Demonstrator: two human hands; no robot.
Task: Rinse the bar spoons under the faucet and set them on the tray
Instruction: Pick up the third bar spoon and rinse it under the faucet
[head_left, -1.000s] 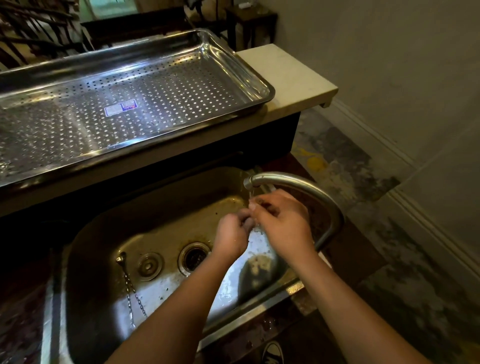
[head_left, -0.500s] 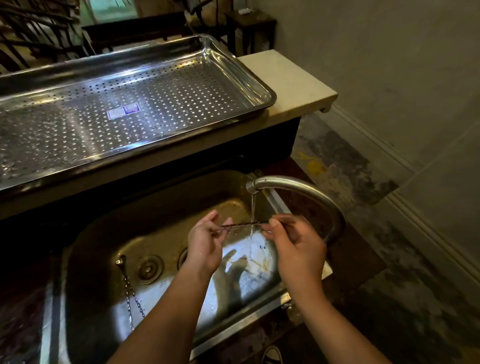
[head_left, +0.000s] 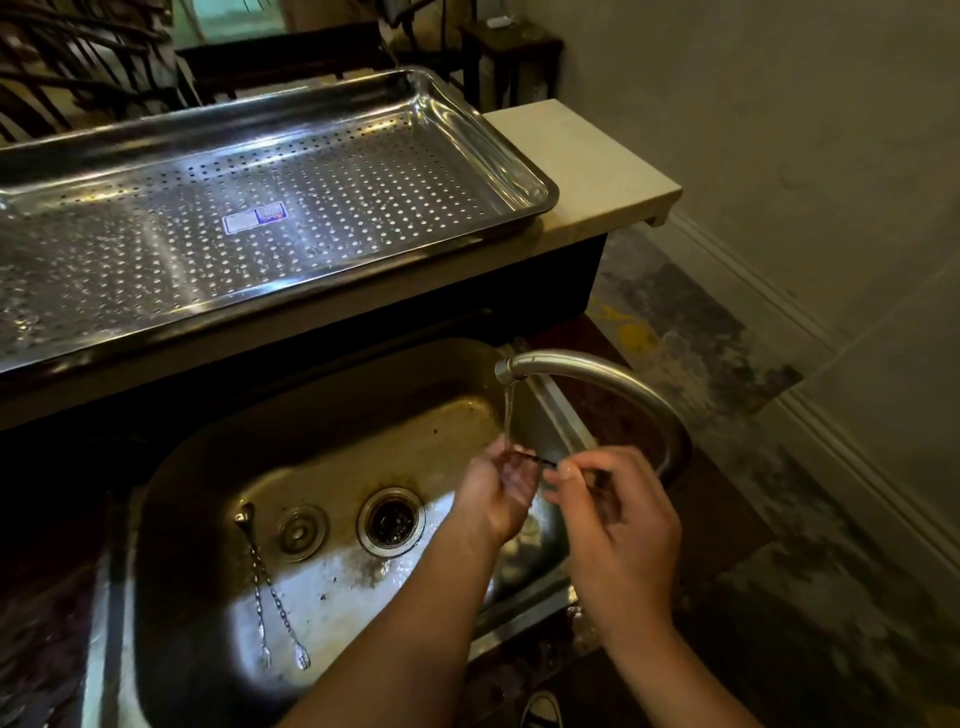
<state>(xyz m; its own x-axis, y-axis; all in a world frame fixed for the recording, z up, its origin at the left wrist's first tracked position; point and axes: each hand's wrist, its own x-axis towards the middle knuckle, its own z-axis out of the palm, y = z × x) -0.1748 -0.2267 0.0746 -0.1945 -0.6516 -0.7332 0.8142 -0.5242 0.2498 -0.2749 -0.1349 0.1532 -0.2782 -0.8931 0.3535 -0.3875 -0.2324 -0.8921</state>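
Water runs from the curved steel faucet (head_left: 597, 379) into the sink (head_left: 218, 467). Under the stream both hands hold a thin twisted bar spoon (head_left: 535, 459) roughly level. My left hand (head_left: 493, 493) cups one end, palm up, with water hitting it. My right hand (head_left: 618, 514) pinches the other end between thumb and fingers. Two more bar spoons (head_left: 270, 587) lie on the sink floor at the left, crossing near their upper ends. The perforated steel tray (head_left: 483, 135) sits on the counter behind the sink and holds no spoons.
A drain (head_left: 390, 521) and a loose strainer plug (head_left: 301, 531) lie on the sink floor. The pale counter slab (head_left: 587, 166) ends at the right, above a stained floor (head_left: 727, 353). Dark furniture stands behind the tray. A shoe tip (head_left: 540, 712) shows at the bottom edge.
The hands went from touching to spread apart along the spoon, then came closer again under the stream. The view has tilted slightly downward.
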